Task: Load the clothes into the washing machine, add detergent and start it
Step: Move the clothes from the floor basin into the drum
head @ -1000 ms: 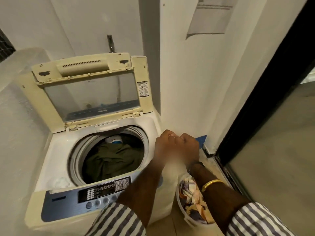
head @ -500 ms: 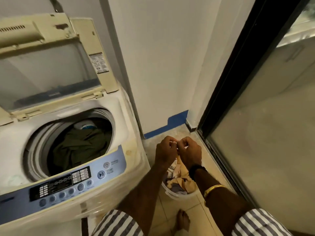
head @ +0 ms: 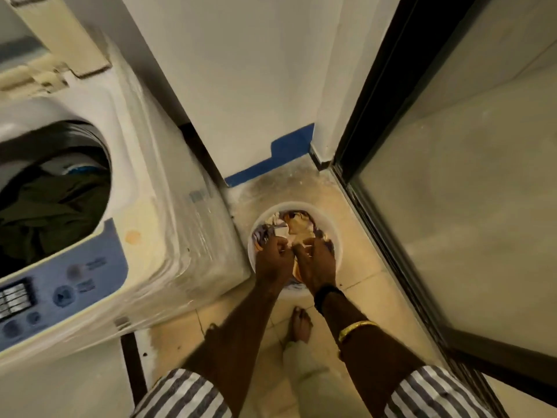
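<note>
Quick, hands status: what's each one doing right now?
Left hand: curled down into the clothes in the basket; grip cannot be told.
Right hand: fingers in the same clothes; grip cannot be told.

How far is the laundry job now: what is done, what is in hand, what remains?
Done: the lid is up and a dark green garment lies in the washing machine. In hand: left hand and right hand are down among the clothes in the white tub; grip unclear. Left: loading these, detergent, start.
</note>
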`<control>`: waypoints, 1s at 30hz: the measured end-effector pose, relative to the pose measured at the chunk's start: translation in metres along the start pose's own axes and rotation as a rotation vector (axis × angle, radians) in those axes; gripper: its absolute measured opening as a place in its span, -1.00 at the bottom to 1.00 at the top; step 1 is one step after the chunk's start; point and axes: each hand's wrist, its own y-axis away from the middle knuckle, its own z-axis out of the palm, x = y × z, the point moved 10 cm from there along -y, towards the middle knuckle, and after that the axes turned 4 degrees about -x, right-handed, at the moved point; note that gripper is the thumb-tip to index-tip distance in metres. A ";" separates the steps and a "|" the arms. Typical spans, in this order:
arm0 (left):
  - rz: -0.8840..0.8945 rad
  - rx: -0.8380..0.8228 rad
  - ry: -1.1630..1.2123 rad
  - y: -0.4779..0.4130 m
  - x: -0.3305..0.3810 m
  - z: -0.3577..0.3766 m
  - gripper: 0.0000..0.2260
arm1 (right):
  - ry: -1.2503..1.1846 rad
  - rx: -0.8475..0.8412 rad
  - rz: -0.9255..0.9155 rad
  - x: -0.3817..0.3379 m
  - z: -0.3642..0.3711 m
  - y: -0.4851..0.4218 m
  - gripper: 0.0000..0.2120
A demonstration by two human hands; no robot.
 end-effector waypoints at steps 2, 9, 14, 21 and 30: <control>-0.043 -0.029 -0.001 -0.011 -0.017 0.012 -0.69 | -0.040 -0.016 0.042 0.017 0.008 -0.009 -0.80; -0.150 -0.060 0.051 -0.056 -0.089 0.056 -0.61 | -0.043 -0.125 0.112 0.100 0.059 -0.063 -0.74; -0.258 -0.171 0.208 -0.105 -0.180 0.115 -0.31 | 0.078 -0.190 0.190 0.160 0.093 -0.098 -0.60; -0.331 -0.175 0.277 -0.152 -0.223 0.151 -0.45 | 0.336 -0.188 0.129 0.210 0.123 -0.147 -0.49; -0.329 -0.163 0.409 -0.171 -0.257 0.168 -0.49 | 0.886 -0.488 0.035 0.254 0.165 -0.188 -0.14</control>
